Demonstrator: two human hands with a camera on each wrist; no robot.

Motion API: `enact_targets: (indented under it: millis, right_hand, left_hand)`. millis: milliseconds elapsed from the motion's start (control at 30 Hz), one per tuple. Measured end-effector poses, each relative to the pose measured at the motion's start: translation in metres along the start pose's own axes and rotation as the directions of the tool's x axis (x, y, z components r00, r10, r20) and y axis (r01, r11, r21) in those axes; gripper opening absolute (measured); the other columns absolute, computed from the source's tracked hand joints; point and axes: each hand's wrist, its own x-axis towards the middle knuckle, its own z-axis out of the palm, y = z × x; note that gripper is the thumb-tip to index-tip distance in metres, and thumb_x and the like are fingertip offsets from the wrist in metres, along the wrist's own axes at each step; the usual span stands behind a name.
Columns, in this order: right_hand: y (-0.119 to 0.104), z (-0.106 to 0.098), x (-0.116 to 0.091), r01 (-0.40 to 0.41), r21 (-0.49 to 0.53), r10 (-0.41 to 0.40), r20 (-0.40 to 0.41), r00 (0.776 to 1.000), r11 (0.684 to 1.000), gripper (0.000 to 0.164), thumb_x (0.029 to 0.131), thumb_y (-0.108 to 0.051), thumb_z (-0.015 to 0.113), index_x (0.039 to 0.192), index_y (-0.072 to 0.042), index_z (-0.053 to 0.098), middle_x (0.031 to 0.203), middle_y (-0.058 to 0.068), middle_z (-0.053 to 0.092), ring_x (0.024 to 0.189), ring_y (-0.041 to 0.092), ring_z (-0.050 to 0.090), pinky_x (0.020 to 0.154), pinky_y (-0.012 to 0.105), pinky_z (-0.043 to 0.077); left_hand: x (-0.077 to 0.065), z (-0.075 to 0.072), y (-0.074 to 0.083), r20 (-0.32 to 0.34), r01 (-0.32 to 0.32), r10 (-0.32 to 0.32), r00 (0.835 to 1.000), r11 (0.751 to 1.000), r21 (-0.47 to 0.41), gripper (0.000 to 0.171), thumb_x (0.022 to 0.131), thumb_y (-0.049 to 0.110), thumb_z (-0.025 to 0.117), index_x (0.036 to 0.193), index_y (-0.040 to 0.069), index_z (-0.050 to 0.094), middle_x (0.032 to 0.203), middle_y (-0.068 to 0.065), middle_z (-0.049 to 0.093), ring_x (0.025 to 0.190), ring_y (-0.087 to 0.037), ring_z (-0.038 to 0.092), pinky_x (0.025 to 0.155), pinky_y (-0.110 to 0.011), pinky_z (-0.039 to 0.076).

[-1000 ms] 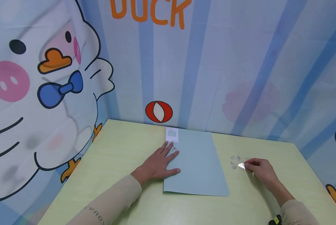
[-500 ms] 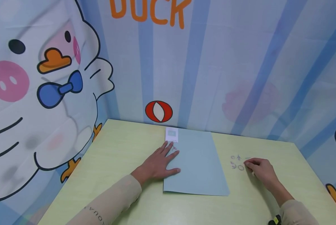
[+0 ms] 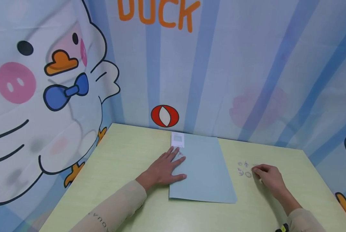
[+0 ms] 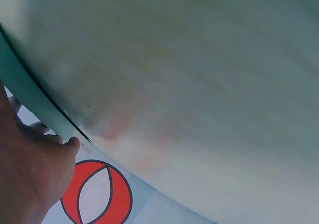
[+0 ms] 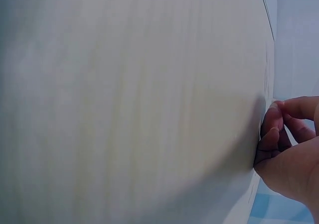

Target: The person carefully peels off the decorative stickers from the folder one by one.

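Note:
My left hand (image 3: 162, 168) rests with spread fingers on the left side of a blue-grey sheet of paper (image 3: 204, 170). Just beyond its fingertips, a white card with a pale green square (image 3: 177, 139) lies at the sheet's top left corner. A small purple figure (image 3: 180, 154) shows on the paper between those fingers and the card. To the right of the sheet, my right hand (image 3: 269, 178) pinches a small clear piece with a purple ring (image 3: 248, 174) at its right edge, thumb against forefinger. In the right wrist view, the fingertips (image 5: 275, 106) meet low over the table.
Several small purple figures (image 3: 240, 163) lie on the pale yellow table (image 3: 132, 141) between the paper and my right hand. A cloth backdrop with a duck print (image 3: 173, 74) stands right behind the table's back edge. A dark object (image 3: 283, 228) is near the right sleeve.
A bright glare on the clear piece at my right fingertips has gone, and the purple ring shows there now. The left hand stays in place; the head view has shifted slightly.

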Motion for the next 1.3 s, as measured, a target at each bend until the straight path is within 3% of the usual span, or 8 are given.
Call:
enact_targets:
  millis: [300, 533, 800, 1300]
  right_hand:
    - [-0.01, 0.007, 0.0, 0.014, 0.045, -0.011, -0.052, 0.999, 0.999, 0.038, 0.111, -0.024, 0.055, 0.13, 0.007, 0.067, 0.107, 0.016, 0.07, 0.086, 0.019, 0.061, 0.065, 0.028, 0.052]
    - [-0.041, 0.021, 0.003, 0.102, 0.075, -0.102, -0.013, 0.995, 0.992, 0.038, 0.111, -0.024, 0.056, 0.131, 0.007, 0.067, 0.112, 0.018, 0.071, 0.094, 0.022, 0.064, 0.075, 0.028, 0.055]
    - [-0.086, 0.054, 0.009, 0.19, 0.104, -0.193, 0.015, 0.981, 0.976, 0.03, 0.109, -0.019, 0.061, 0.125, 0.005, 0.07, 0.102, 0.017, 0.073, 0.09, 0.026, 0.067, 0.074, 0.031, 0.056]
    - [-0.138, 0.128, 0.022, 0.319, 0.099, -0.329, 0.098, 0.939, 0.942, 0.026, 0.103, -0.017, 0.07, 0.122, -0.001, 0.075, 0.102, 0.01, 0.072, 0.088, 0.021, 0.066, 0.072, 0.029, 0.051]
  left_hand:
    - [-0.001, -0.006, 0.002, 0.001, 0.05, -0.05, 0.999, 0.998, -0.047, 0.086, 0.097, 0.079, 0.043, 0.169, 0.033, 0.031, 0.179, -0.009, 0.009, 0.164, -0.032, 0.005, 0.129, -0.055, 0.017]
    - [-0.001, -0.007, 0.003, 0.0, 0.072, -0.072, 0.997, 0.996, -0.049, 0.09, 0.096, 0.081, 0.043, 0.17, 0.03, 0.028, 0.179, -0.01, 0.008, 0.164, -0.033, 0.007, 0.129, -0.056, 0.019]
    - [0.007, -0.008, 0.0, -0.038, 0.124, -0.126, 0.991, 0.991, -0.058, 0.1, 0.096, 0.08, 0.043, 0.17, 0.017, 0.025, 0.178, -0.012, 0.013, 0.163, -0.037, 0.011, 0.128, -0.058, 0.022]
    - [0.03, -0.005, -0.014, -0.029, 0.21, -0.212, 0.977, 0.975, -0.075, 0.112, 0.09, 0.086, 0.046, 0.172, 0.016, 0.016, 0.179, -0.004, 0.005, 0.163, -0.037, 0.005, 0.129, -0.058, 0.017]
